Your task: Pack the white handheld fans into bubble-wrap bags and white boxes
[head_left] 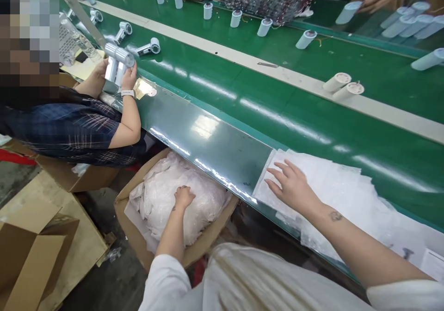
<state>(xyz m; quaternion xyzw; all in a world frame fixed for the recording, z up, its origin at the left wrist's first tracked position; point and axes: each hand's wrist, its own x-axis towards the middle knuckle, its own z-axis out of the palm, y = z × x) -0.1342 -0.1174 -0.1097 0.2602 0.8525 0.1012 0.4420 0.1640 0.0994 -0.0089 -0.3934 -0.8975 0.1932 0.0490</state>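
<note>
My left hand (184, 196) rests on a heap of thin clear plastic bags (204, 195) in an open cardboard box (138, 237) below the table edge. Its fingers are curled down into the plastic, and what lies between them is hidden. On the tabletop, my right hand (287, 184) is open, its fingers spread over the near end of a fanned-out stack of whitish translucent bags (333, 186). The stack runs to the right beneath my forearm.
At left, a co-worker's hands (129, 77) hold silvery hair-dryer-shaped devices (120, 57). Similar devices (149, 47) lie on the green belt (222, 84). Pale blue cylinders (236, 19) line its far side; two cream cylinders (338, 82) sit on the pale strip. Another cardboard box (38, 265) stands lower left.
</note>
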